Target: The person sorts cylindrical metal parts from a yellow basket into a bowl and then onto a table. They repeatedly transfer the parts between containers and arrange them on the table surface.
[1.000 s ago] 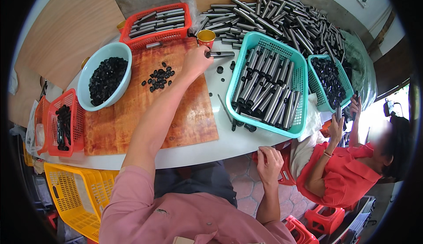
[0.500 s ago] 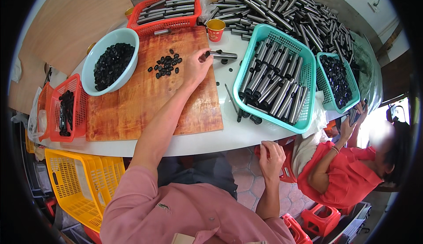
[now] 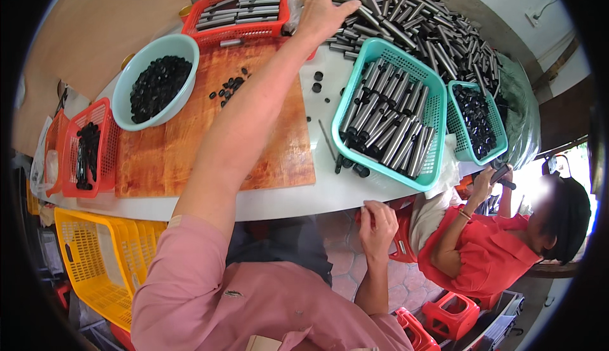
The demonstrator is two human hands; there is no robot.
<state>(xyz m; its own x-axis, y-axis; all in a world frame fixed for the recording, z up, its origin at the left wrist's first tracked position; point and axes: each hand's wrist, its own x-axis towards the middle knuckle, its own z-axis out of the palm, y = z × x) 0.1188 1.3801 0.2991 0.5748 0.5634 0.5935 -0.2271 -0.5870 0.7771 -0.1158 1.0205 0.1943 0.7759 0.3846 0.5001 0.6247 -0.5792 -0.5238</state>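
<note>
My left hand [image 3: 322,13] reaches across the table to the left end of a large pile of metal tubes [image 3: 409,24] with black ends. Its fingers are spread, with no tube visible in the grasp. The forearm crosses a wooden board [image 3: 273,161] and partly hides small black oval pieces [image 3: 229,87] on it. At the table's near edge, my right hand [image 3: 379,224] is loosely closed, its fingers curled and nothing visible in them. Two black round caps [image 3: 317,87] lie right of the board. A red cup [image 3: 312,55] is mostly hidden behind my left forearm.
A green basket [image 3: 438,129] holds tubes; a smaller one [image 3: 499,142] holds black parts. Left are a pale bowl [image 3: 190,65] of black pieces and a red basket [image 3: 109,154]. A red tray [image 3: 254,31] holds tubes. A person in red [image 3: 482,243] sits right.
My left hand has moved from beside the board up to the tube pile; the metal tube it gripped no longer shows in it. My right hand stays near the table edge.
</note>
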